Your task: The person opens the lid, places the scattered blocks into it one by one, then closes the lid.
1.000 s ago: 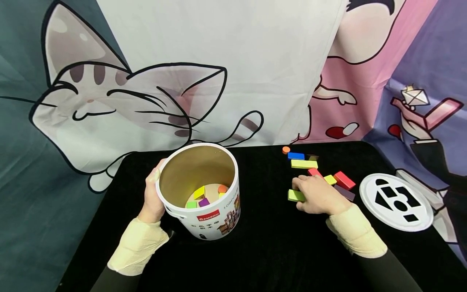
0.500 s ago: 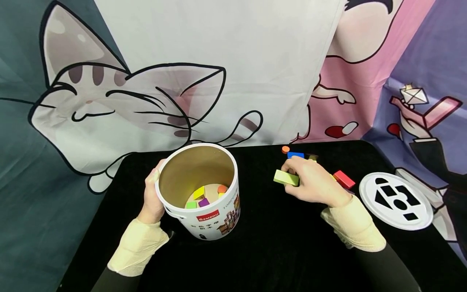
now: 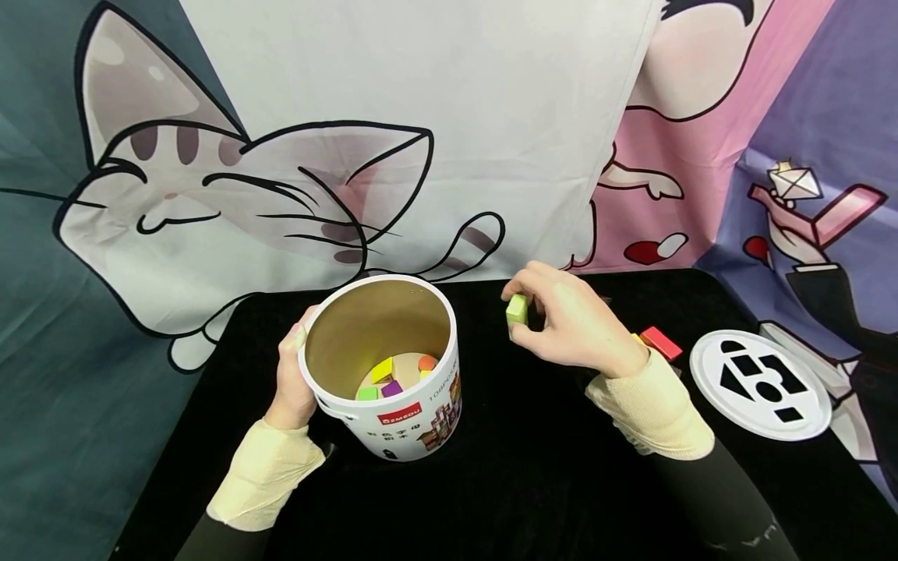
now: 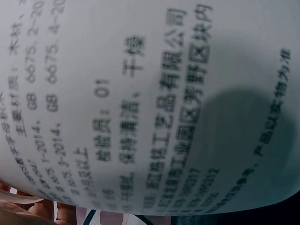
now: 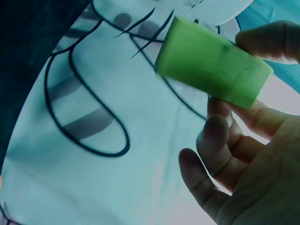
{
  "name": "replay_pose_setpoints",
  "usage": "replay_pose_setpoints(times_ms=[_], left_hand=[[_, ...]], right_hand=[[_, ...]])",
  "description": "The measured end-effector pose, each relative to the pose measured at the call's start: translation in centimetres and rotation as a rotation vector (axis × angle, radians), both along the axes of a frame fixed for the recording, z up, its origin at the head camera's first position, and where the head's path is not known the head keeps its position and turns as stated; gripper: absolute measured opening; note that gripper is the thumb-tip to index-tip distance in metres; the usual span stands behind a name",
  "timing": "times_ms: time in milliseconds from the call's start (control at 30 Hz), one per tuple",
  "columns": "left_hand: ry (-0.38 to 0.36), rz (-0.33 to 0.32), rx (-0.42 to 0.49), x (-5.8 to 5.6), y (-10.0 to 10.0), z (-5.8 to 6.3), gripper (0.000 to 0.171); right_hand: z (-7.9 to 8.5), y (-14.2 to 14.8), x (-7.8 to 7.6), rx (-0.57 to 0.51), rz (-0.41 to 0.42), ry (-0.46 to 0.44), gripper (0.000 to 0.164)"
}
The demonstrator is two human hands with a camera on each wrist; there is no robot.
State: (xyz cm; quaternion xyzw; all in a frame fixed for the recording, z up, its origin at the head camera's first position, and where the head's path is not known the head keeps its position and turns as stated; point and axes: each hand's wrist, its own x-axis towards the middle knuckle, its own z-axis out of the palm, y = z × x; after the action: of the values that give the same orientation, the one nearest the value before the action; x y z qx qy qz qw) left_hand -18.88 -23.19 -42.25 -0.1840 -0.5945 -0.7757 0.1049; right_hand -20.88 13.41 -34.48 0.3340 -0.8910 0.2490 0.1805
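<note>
My left hand [image 3: 291, 378] grips the left side of a white toy-block bucket [image 3: 414, 425], its open top tipped toward me. Inside lie several blocks, among them a yellow block [image 3: 383, 370], a green block [image 3: 368, 393], a purple block [image 3: 391, 389] and an orange block [image 3: 427, 362]. Printed text on the bucket wall [image 4: 117, 117] fills the left wrist view. Raised over the table to the right of the bucket, my right hand [image 3: 571, 319] pinches a light green block [image 3: 517, 310] between thumb and fingers. The right wrist view shows that green block [image 5: 211, 61] as a rectangular one.
A red block [image 3: 662, 343] lies beyond my right wrist, other blocks being mostly hidden behind that hand. At the right rests a white round lid [image 3: 761, 386] with dark shapes. The black-covered table [image 3: 519, 483] meets a cartoon-printed cloth [image 3: 505, 140] at the back.
My right hand has picked the light green block off the table, carried it up and left toward the bucket, and turned it. The left hand and bucket have stayed put.
</note>
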Motion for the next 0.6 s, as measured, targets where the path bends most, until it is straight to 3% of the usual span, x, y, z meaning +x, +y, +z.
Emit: replay_pose_setpoints(times_ms=[200, 600], left_hand=[[0.001, 0.026, -0.001, 0.0, 0.0, 0.0, 0.05], [-0.001, 0.022, -0.011, 0.0, 0.0, 0.2, 0.05]], right_hand=[[1.1, -2.1, 0.1, -0.106, 0.036, 0.052, 0.03], [4.5, -5.8, 0.5, -0.35, 0.198, 0.148, 0.032]])
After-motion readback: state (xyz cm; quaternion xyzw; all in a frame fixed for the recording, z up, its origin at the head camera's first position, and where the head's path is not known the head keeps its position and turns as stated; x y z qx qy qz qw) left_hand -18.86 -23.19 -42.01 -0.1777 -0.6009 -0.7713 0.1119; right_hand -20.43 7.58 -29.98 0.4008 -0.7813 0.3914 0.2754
